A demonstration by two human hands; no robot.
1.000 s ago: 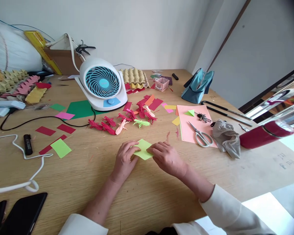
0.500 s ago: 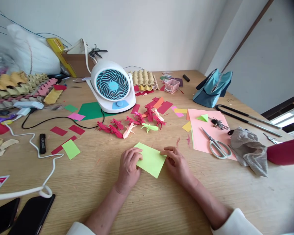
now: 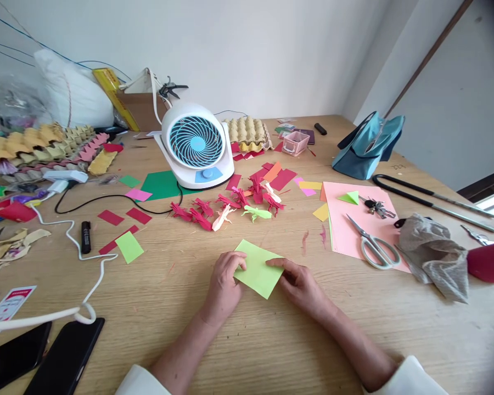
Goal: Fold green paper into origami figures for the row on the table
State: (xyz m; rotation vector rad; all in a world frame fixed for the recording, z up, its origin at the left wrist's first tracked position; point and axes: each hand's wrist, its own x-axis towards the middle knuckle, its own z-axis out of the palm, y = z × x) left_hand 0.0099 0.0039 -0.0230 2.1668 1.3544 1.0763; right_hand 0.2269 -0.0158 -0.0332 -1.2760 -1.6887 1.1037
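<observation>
A light green sheet of paper [image 3: 258, 270] is held between my two hands, tilted just above the table. My left hand [image 3: 227, 274] pinches its left edge, thumb on top and the other fingers curled beneath. On the opposite side my right hand [image 3: 299, 281] grips the right edge, its index finger lying over the paper. Beyond the sheet stands a cluster of small folded paper figures: several red ones [image 3: 201, 218], pale peach ones [image 3: 223, 217] and a green one [image 3: 257, 213].
A white fan [image 3: 197, 144] stands behind the figures. To the right, scissors [image 3: 372, 241] and keys [image 3: 379, 208] lie on pink paper [image 3: 337, 230], beside a grey cloth [image 3: 432, 255]. Leftward are a green paper piece [image 3: 129, 247], a black marker [image 3: 86, 237], a white cable [image 3: 74, 236] and phones [image 3: 66, 356].
My right index finger has slid further in over the green paper. The whole view has shifted slightly, so everything appears a bit further right.
</observation>
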